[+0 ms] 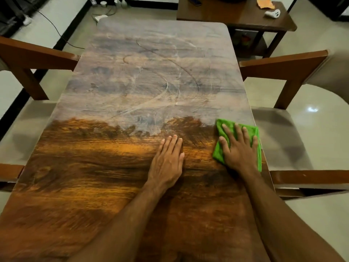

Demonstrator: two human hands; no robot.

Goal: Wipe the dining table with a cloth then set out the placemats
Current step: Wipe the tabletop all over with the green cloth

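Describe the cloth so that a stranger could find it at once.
Start at the big wooden table. At its right edge, towards the near end, the cloth lies flat under the right hand. Nothing else on the table is green.

On my feed both forearms are bare; the left hand (167, 161) shows raised veins; the right hand (238, 148) has short nails.
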